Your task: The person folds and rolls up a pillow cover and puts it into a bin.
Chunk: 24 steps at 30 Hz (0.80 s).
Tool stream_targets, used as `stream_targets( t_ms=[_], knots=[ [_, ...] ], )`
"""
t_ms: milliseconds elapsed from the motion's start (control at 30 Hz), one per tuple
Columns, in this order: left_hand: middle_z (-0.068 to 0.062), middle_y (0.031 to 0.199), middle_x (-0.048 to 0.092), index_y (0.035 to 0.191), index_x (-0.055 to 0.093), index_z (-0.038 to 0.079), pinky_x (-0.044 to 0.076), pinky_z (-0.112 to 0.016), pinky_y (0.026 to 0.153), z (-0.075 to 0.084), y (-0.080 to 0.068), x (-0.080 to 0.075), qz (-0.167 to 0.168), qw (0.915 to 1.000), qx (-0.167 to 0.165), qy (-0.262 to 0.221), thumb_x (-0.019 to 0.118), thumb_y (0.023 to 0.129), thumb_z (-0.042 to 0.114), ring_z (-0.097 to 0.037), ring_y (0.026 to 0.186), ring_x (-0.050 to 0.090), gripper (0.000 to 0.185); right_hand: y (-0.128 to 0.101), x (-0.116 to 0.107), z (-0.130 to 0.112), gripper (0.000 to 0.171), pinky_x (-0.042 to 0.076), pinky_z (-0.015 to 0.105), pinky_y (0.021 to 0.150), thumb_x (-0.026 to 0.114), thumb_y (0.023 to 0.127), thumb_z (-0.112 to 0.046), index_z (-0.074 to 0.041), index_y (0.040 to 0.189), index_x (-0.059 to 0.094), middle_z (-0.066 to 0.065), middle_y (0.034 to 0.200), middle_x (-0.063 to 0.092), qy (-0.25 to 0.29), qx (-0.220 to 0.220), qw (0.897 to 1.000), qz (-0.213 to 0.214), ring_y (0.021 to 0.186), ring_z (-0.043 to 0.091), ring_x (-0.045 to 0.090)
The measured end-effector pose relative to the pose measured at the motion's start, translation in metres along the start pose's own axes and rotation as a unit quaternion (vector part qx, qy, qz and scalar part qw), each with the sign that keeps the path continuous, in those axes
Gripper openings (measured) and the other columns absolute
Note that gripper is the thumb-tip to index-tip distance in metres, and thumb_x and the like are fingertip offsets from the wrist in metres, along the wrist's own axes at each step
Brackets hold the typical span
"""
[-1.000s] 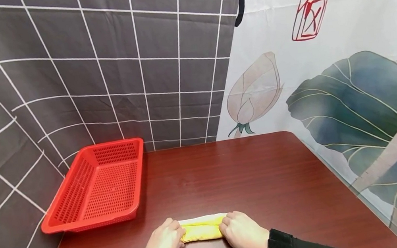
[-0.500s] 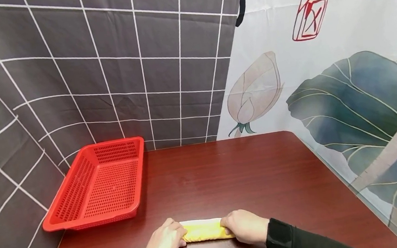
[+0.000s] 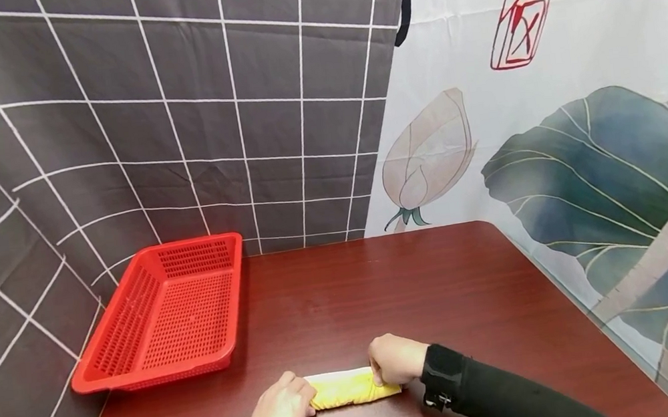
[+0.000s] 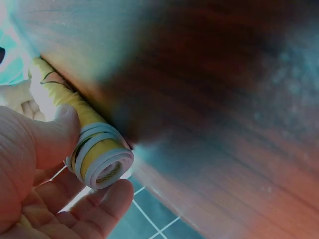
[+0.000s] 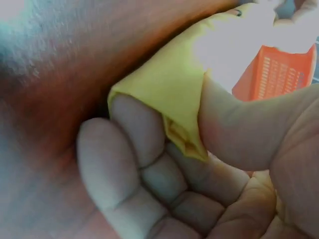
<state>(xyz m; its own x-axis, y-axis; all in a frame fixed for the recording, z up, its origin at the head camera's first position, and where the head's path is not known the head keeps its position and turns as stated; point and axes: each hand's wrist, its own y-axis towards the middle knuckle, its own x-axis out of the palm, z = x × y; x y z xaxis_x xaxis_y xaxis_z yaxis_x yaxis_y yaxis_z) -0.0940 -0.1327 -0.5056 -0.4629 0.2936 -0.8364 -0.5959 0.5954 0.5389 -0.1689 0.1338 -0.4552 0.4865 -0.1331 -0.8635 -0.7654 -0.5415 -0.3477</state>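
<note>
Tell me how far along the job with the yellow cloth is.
Done: the cloth is rolled into a tight tube lying on the table; the left wrist view shows the spiral of layers at its end. In hand: the left hand holds one end, and the right hand pinches the other between thumb and fingers. Left: the basket holds nothing, so the roll probably goes there.

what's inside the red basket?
Nothing visible: the red basket shows only bare perforated floor. Its near wall hides a thin strip of floor. The yellow rolled cloth lies outside, on the table.
</note>
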Motion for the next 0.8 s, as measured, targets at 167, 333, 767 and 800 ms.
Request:
stream_targets(
  t_ms=[167, 333, 767, 800],
  knots=[
    [0.009, 0.078, 0.06, 0.083, 0.06, 0.018, 0.044, -0.022, 0.07, 0.003, 0.0, -0.001, -0.012, 0.9997, -0.021, -0.005, 0.093, 0.068, 0.02, -0.012, 0.08, 0.054, 0.036, 0.006, 0.0, -0.002, 0.038, 0.047, 0.026, 0.048, 0.087, 0.089, -0.028, -0.015, 0.062, 0.064, -0.002, 0.053, 0.059, -0.064, 0.059, 0.996, 0.024, 0.043, 0.01, 0.053],
    [0.008, 0.076, 0.059, 0.085, 0.057, 0.017, 0.043, -0.023, 0.068, 0.004, -0.001, 0.0, -0.009, 0.9995, -0.026, -0.013, 0.093, 0.069, 0.021, -0.012, 0.079, 0.053, 0.04, 0.003, -0.001, 0.004, 0.039, 0.048, 0.032, 0.059, 0.094, 0.079, -0.036, -0.02, 0.067, 0.061, -0.007, 0.062, 0.056, -0.117, 0.018, 0.99, 0.072, 0.058, 0.01, 0.052],
    [0.008, 0.079, 0.062, 0.085, 0.06, 0.016, 0.047, -0.025, 0.068, 0.005, 0.001, -0.001, -0.053, 0.9941, -0.072, -0.062, 0.089, 0.079, 0.019, -0.013, 0.08, 0.053, 0.03, -0.031, 0.027, 0.005, 0.025, 0.049, 0.024, 0.063, 0.084, 0.084, -0.02, -0.023, 0.071, 0.063, -0.01, 0.071, 0.059, -0.292, -0.2, 0.914, 0.197, 0.065, 0.005, 0.053],
    [0.008, 0.079, 0.063, 0.085, 0.06, 0.016, 0.047, -0.024, 0.068, 0.005, 0.001, -0.001, -0.055, 0.9936, -0.075, -0.064, 0.088, 0.08, 0.019, -0.012, 0.08, 0.053, 0.028, -0.033, 0.029, 0.005, 0.026, 0.049, 0.023, 0.064, 0.085, 0.085, -0.025, -0.023, 0.072, 0.063, -0.01, 0.073, 0.059, -0.291, -0.2, 0.915, 0.196, 0.067, 0.005, 0.053]
  ],
)
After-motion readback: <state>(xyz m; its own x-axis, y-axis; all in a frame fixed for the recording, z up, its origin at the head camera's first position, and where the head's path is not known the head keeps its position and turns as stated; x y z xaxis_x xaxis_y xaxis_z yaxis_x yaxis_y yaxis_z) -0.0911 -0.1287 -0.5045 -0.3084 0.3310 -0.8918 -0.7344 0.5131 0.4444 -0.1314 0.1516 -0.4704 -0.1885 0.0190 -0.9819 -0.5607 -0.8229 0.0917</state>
